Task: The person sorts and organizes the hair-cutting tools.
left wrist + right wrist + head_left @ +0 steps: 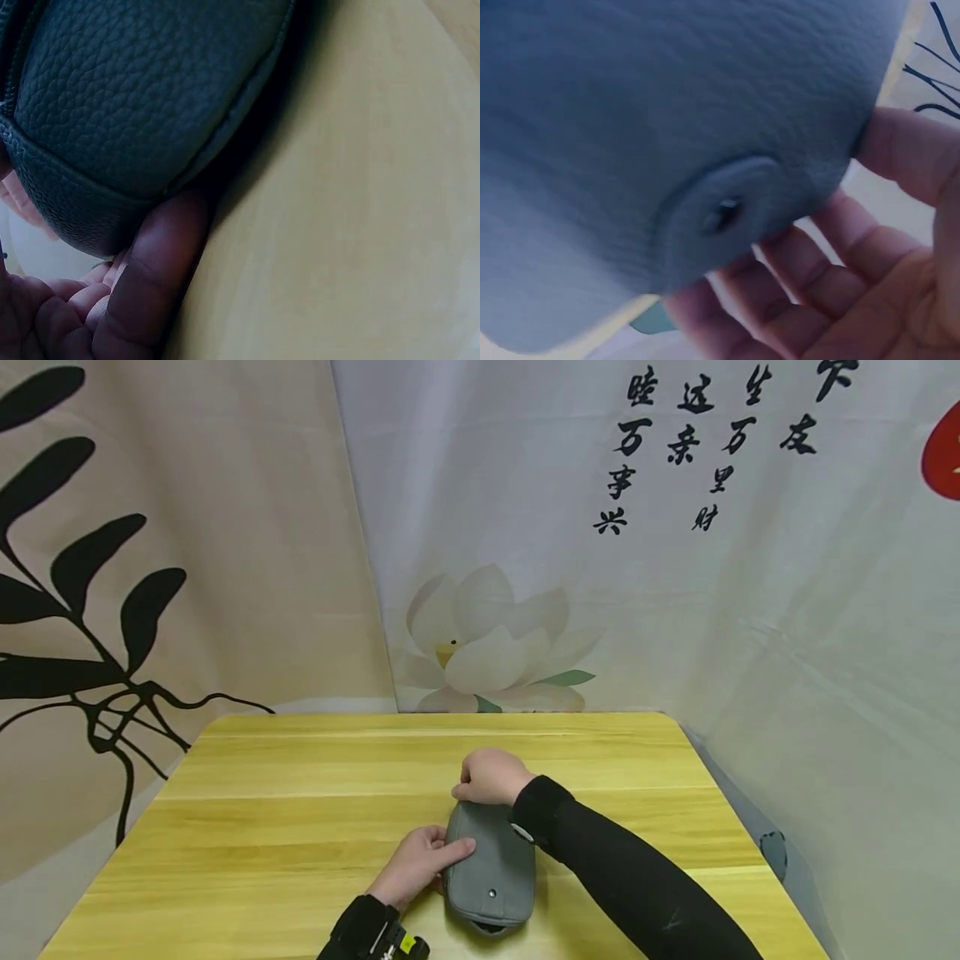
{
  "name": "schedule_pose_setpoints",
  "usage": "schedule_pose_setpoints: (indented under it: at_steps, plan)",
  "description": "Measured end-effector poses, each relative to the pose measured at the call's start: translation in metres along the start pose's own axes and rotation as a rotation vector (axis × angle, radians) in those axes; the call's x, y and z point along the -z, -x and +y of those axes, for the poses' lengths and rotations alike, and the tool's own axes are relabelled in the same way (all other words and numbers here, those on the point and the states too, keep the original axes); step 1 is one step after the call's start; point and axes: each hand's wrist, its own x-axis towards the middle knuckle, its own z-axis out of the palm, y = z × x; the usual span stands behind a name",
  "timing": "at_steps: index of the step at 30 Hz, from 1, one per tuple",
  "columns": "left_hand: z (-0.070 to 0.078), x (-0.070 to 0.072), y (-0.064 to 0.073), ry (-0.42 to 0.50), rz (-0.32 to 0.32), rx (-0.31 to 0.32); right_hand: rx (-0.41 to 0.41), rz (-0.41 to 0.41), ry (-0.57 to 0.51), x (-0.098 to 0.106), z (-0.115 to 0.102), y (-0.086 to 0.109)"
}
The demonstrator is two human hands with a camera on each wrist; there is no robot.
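Note:
A small grey pouch [495,864] in pebbled leather lies near the table's front edge, with a metal stud close to its near end. My left hand [416,865] grips its left side, the thumb lying over the top. In the left wrist view a zipper [21,56] runs along the pouch's side, and fingers [161,262] press its lower corner. At the far end, my right hand [492,777] holds the pouch's edge. The right wrist view shows the fingers [780,277] curled at that edge beside a stitched tab [720,214], with the thumb at the corner.
The pouch rests on a light wooden table [300,793]. Behind the table hangs a printed cloth [525,527] with a lotus, leaves and black characters. Another cloth side [847,693] drops along the right.

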Motion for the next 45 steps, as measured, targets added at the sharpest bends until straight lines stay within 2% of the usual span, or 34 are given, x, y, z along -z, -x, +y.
schedule_pose_setpoints:
  at_steps: [7,13,17,20,25,34,41,45]
  plan:
    - [-0.001,-0.002,0.001,-0.011,0.000,-0.020,-0.125,-0.085,0.291,-0.002,-0.023,-0.010]
    - [-0.001,-0.004,0.000,-0.028,0.011,-0.030,-0.163,-0.144,0.419,-0.005,-0.033,-0.016]
    - [-0.001,-0.005,0.001,-0.033,0.010,-0.030,-0.127,-0.100,0.442,-0.008,-0.037,-0.014]
    - [-0.001,-0.006,0.001,-0.024,0.002,-0.031,-0.090,-0.028,0.443,-0.011,-0.036,-0.010]
    - [-0.001,-0.005,0.002,-0.007,-0.006,-0.033,-0.083,0.070,0.437,-0.012,-0.029,-0.009]
    - [0.000,-0.003,0.001,-0.011,0.001,-0.017,-0.162,0.118,0.412,-0.002,-0.020,-0.008]
    - [0.000,0.000,0.001,-0.023,-0.005,-0.008,-0.100,0.216,0.399,-0.006,-0.021,-0.007]
    - [0.000,0.000,0.001,-0.033,0.008,-0.002,-0.058,0.240,0.363,-0.011,-0.021,-0.007]
